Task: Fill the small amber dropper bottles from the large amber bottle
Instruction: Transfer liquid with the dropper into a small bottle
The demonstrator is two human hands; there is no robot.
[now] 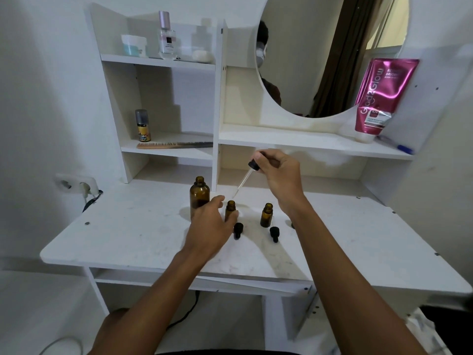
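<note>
The large amber bottle (199,193) stands uncapped on the white table (122,237), just behind my left hand (211,226). That hand grips the lower body of a small amber bottle (230,207), which stands upright and uncapped. My right hand (281,175) pinches a black-capped glass dropper (245,179) by its bulb. The dropper is tilted, its tip hanging just above and to the right of the held bottle's mouth. A second small amber bottle (267,215) stands uncapped to the right. Two black dropper caps (238,230) (274,233) lie in front of the small bottles.
Shelves rise behind the table: a comb (174,145) and a small spray can (142,125) on the left, jars and a perfume bottle (167,37) higher up. A pink tube (378,98) leans by the round mirror (332,55). A wall socket (76,185) sits at the left.
</note>
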